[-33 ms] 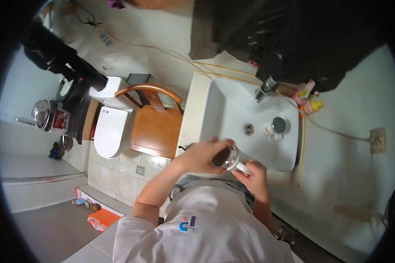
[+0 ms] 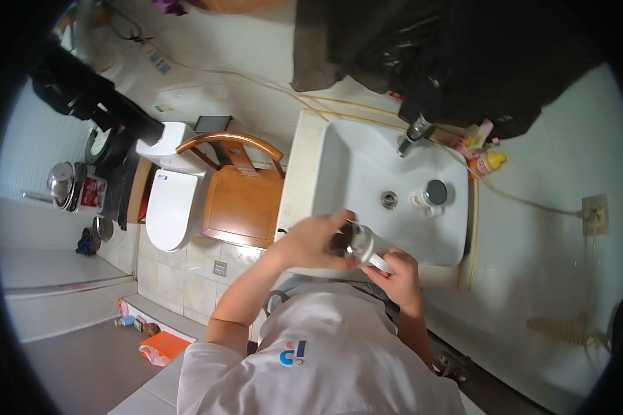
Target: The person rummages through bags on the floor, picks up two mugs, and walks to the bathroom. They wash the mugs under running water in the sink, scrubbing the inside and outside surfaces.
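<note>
while left hand (image 2: pixel 310 243) wraps a mug (image 2: pixel 363 247) round its dark end (image 2: pixel 340 240), right hand (image 2: pixel 399 277) grips the handle (image 2: pixel 380 263)
another mug (image 2: pixel 421 198) sits in the sink (image 2: pixel 353 162), beside the drain (image 2: pixel 389 200)

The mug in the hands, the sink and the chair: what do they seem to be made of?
Mug: perhaps glazed ceramic, its handle smooth and white; blur leaves this open.
Sink: probably glazed ceramic, white with soft, glossy reflections.
Chair: likely varnished wood, orange-brown with a sheen on the seat.
</note>
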Motion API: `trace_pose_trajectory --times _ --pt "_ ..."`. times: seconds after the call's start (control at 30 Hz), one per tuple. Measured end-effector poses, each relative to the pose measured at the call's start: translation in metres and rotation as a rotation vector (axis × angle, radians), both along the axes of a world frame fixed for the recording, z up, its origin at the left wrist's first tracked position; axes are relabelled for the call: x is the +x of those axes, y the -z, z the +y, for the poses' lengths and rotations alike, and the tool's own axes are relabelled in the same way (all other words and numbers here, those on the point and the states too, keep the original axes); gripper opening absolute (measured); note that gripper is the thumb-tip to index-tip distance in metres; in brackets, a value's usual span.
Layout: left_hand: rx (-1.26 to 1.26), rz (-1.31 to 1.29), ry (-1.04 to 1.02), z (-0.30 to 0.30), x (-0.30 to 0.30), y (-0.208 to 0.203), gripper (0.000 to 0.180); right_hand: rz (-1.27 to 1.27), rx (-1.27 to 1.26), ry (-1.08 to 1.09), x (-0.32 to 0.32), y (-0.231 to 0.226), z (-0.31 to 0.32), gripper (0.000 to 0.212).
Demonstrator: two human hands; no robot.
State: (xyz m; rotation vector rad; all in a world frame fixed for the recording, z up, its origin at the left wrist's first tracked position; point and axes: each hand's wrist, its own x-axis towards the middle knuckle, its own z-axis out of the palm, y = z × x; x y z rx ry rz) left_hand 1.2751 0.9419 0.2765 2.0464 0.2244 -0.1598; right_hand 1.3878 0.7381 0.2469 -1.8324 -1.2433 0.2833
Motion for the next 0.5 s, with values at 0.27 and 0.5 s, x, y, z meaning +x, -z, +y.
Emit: trace_pose_trajectory --times 0.27,0.5 --pt "-0.814 -0.418 -0.46 0.063 -0.042 0.078 0.068 0.147 0.329 0.071 0.005 -0.021 -0.026 0.038" --pt "-0.329 -0.242 -0.7 0.093 -0.055 0.222 0.078 -0.011 0.48 0.008 -0.001 -0.054 -0.045 0.032"
